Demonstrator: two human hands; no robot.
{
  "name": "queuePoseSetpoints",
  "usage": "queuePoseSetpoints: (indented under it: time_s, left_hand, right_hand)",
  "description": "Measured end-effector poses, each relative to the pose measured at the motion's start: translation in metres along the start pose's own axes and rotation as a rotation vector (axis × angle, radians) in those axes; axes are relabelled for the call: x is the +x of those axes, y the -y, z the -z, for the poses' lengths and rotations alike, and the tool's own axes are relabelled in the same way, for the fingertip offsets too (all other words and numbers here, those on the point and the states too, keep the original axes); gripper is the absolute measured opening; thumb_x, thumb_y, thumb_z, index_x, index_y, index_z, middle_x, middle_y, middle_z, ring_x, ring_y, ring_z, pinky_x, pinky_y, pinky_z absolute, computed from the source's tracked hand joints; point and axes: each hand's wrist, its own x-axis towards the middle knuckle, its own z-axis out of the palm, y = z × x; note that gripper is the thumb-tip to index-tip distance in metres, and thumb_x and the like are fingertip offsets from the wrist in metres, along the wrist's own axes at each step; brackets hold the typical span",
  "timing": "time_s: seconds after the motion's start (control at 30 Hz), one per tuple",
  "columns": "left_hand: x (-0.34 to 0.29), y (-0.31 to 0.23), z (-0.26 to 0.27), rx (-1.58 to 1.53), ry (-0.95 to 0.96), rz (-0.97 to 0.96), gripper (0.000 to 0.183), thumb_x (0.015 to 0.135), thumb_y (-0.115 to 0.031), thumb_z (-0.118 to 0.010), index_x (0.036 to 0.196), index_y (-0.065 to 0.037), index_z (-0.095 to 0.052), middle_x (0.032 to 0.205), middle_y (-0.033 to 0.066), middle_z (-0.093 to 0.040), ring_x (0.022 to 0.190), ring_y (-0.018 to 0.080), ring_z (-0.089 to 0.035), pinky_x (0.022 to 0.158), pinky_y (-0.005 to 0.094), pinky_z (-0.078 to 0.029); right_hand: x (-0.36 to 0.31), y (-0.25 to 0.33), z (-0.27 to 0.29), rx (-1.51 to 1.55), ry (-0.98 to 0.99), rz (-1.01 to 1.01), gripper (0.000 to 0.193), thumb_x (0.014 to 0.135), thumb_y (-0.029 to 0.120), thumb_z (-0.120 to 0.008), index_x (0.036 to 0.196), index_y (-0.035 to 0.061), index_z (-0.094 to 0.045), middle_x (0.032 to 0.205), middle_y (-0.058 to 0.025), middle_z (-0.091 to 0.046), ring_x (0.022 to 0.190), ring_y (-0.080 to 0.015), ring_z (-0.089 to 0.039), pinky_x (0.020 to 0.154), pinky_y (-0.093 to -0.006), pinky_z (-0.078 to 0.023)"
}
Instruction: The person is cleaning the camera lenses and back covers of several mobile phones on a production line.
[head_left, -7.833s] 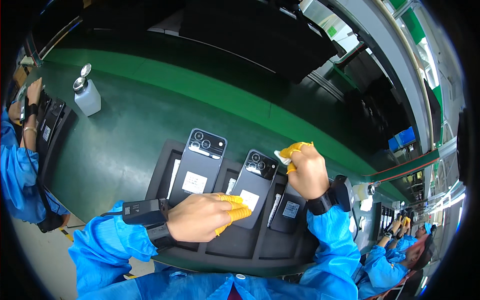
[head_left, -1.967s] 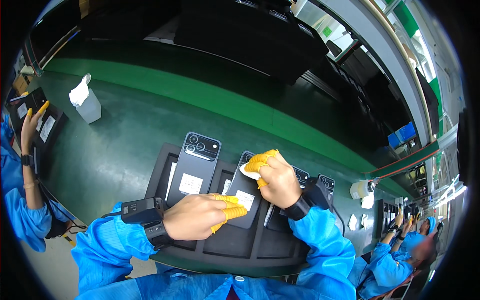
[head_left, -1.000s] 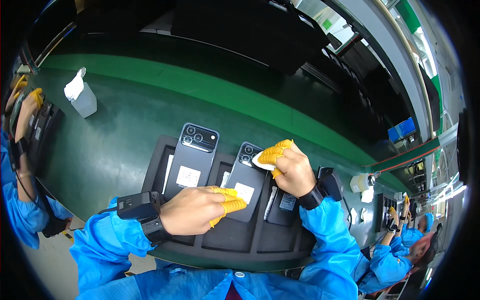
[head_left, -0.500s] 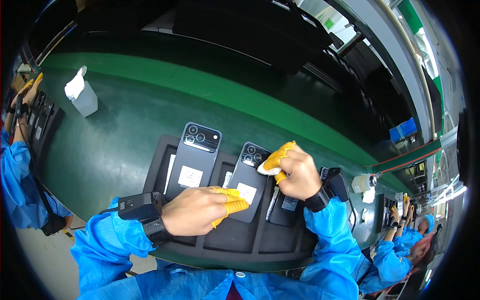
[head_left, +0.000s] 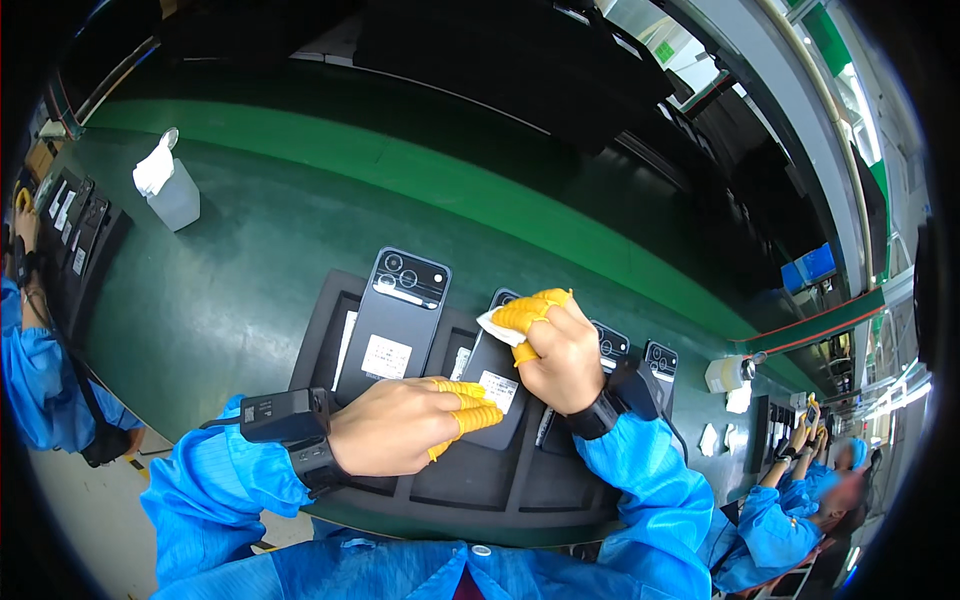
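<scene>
In the middle, a dark grey phone lies back side up in a black foam tray. My left hand, with yellow finger cots, rests its outstretched fingers on the phone's lower part, beside the white label. My right hand, also in yellow finger cots, pinches a folded white cloth against the phone's upper back and partly hides its camera block. To the left, another dark phone with a white label lies tilted on the tray. A third phone shows partly behind my right hand.
One more phone lies at the right. A white container with tissue stands on the green table at the far left; a bottle stands at the right. Co-workers in blue sleeves work at both sides, another tray at left.
My right hand has moved left with the cloth, over the phone's camera block, uncovering phones on the right. My left hand stays nearly in place. The left co-worker's hands have shifted.
</scene>
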Motion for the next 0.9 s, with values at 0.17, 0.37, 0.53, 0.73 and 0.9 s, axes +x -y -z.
queuePoseSetpoints:
  time_s: [0.17,0.37,0.53,0.73,0.9]
  left_hand:
    - [0.001,-0.003,0.003,-0.032,0.031,0.04,0.055,0.074,-0.005,-0.068,0.129,-0.006,-0.066,0.113,0.0114,-0.07,0.106,0.0318,-0.068,0.091,0.0384,-0.058]
    - [0.0,0.002,-0.002,-0.047,-0.045,-0.016,0.054,0.075,-0.006,-0.068,0.129,-0.005,-0.065,0.116,0.0121,-0.07,0.107,0.0317,-0.068,0.093,0.0387,-0.058]
    - [0.0,0.001,-0.002,-0.02,0.002,0.003,0.053,0.074,-0.006,-0.069,0.127,-0.005,-0.067,0.117,0.0121,-0.07,0.109,0.0321,-0.068,0.094,0.0376,-0.058]
    - [-0.001,0.001,-0.003,-0.008,-0.001,0.002,0.052,0.074,-0.006,-0.069,0.126,-0.005,-0.067,0.115,0.0124,-0.07,0.107,0.0328,-0.068,0.091,0.0376,-0.059]
    - [0.001,0.002,-0.001,-0.032,-0.029,-0.028,0.054,0.075,-0.006,-0.068,0.128,-0.006,-0.066,0.111,0.0122,-0.07,0.105,0.0331,-0.068,0.088,0.0385,-0.059]
  right_hand:
    - [0.001,0.003,0.015,0.229,0.283,-0.051,0.024,0.066,-0.003,-0.069,0.088,0.004,-0.075,0.079,-0.0136,-0.066,0.079,-0.0351,-0.065,0.078,-0.0441,-0.055]
    - [-0.003,-0.02,0.043,-0.004,0.06,-0.104,0.028,0.066,-0.007,-0.069,0.091,0.0022,-0.076,0.083,-0.0136,-0.071,0.08,-0.0348,-0.066,0.075,-0.043,-0.055]
    - [0.003,-0.018,0.026,-0.09,0.065,-0.049,0.026,0.064,-0.007,-0.067,0.088,0.0013,-0.072,0.085,-0.0155,-0.065,0.081,-0.0385,-0.061,0.076,-0.0465,-0.053]
    - [0.0,-0.006,0.005,0.003,0.041,-0.035,0.026,0.064,-0.005,-0.068,0.089,0.0011,-0.072,0.087,-0.0156,-0.065,0.088,-0.0379,-0.063,0.081,-0.0439,-0.055]
    - [0.006,0.005,0.003,-0.008,0.112,-0.049,0.031,0.064,-0.006,-0.067,0.094,0.0008,-0.071,0.091,-0.0165,-0.065,0.092,-0.0374,-0.061,0.08,-0.0444,-0.054]
